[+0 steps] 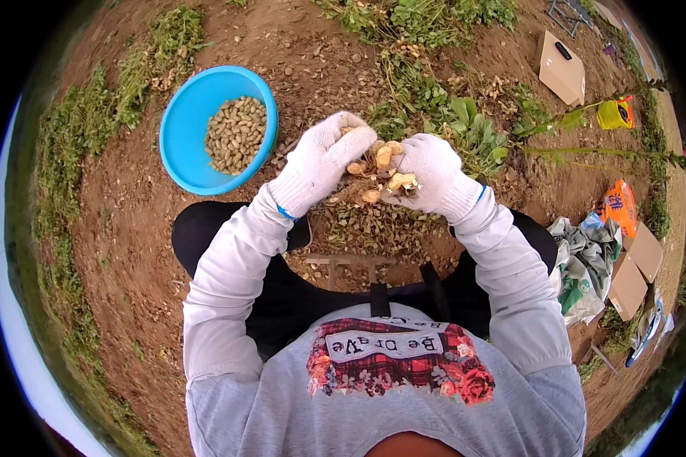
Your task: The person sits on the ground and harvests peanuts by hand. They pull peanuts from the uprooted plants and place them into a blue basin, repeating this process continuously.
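Observation:
Both of my hands wear white knit gloves and meet at a bunch of peanut pods (401,181) still on their roots. My right hand (429,165) grips this bunch, with pods and thin roots sticking out toward the left. Beside it, my left hand (334,151) is curled with its thumb and fingers close together, and a pod (347,130) shows between them. Whatever else lies inside the left palm is hidden. To the left of that hand, a blue plastic basin (180,137) on the soil holds many loose peanuts (235,136).
Pulled peanut plants (469,131) lie ahead, and a row of them (114,108) runs along the left. Dry leaf litter (383,228) covers the ground between my legs. At right are cardboard (560,71) with a black object, a yellow bag (613,116), an orange bag (618,208) and crumpled sacks (586,257).

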